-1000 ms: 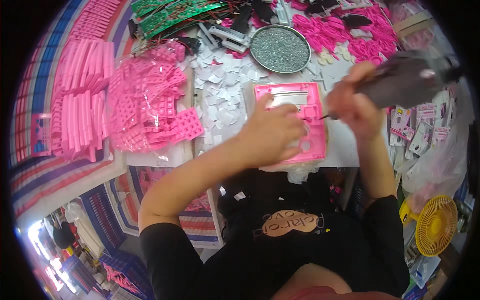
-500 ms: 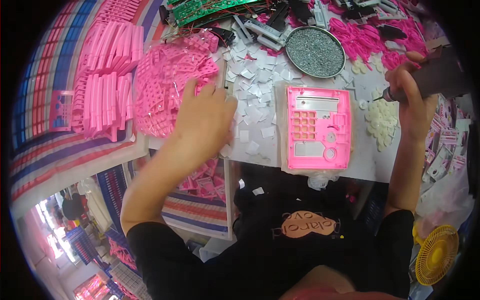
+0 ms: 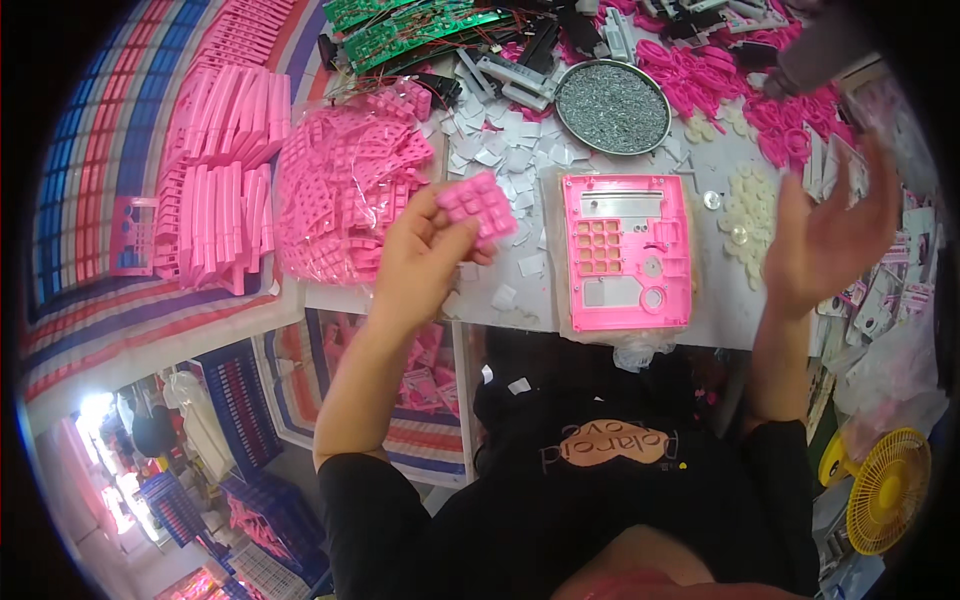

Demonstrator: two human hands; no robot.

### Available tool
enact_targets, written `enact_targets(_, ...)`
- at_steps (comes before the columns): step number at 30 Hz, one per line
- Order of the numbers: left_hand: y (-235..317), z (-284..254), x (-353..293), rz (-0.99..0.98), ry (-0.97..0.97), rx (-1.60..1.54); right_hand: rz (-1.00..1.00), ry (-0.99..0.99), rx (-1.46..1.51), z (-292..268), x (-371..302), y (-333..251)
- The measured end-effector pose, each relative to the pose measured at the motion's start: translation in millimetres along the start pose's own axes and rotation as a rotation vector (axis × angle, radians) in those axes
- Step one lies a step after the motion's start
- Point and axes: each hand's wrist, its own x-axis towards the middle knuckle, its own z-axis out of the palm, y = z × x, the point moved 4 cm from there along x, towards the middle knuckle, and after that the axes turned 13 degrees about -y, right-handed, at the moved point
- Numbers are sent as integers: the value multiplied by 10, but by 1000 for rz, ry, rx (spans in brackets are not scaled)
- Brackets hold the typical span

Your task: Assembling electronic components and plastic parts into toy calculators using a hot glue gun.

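My left hand (image 3: pixel 425 250) is closed on a pink rubber keypad (image 3: pixel 478 207) with raised square keys, held above the table between the bag of pink parts and a pink plastic housing. That housing (image 3: pixel 628 300) lies inside up on the table, with a grid of square openings, a long slot and a round hole. My right hand (image 3: pixel 830 235) is raised at the right with its fingers spread and nothing in them. Beyond it, a dark electric screwdriver (image 3: pixel 825 50) is blurred and apart from the hand.
A clear bag of pink keypads (image 3: pixel 345 190) lies left of scattered white squares (image 3: pixel 510 150). A round dish of small screws (image 3: pixel 612 110), green circuit boards (image 3: pixel 420 35) and pink cords (image 3: pixel 690 80) stand at the back. Pale round pieces (image 3: pixel 750 215) lie at right; pink panels (image 3: pixel 225 215) stack far left.
My left hand has come away from the bag toward the housing, now with a keypad in it. My right hand has let go of the screwdriver, which is now farther back, and opened.
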Motion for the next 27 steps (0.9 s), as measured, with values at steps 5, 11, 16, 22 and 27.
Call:
enact_targets(5,-175,366,-21,-47,-145,-138,38,-684,256,487,-345,-322)
enact_targets(11,-244,609,-82,-112,-201,-293,-128,-792,208,666,-405,-706)
enact_targets(16,-405,602,-240,-238,-377,-317,13,-928,437,592,-502,-632)
enact_targets(22,-550,607,-222,67,-110,419,463,-1050,421,680,-662,-240)
enact_targets(27,-477,731,-14,473,-15,874,359,-989,262,971,-762,51)
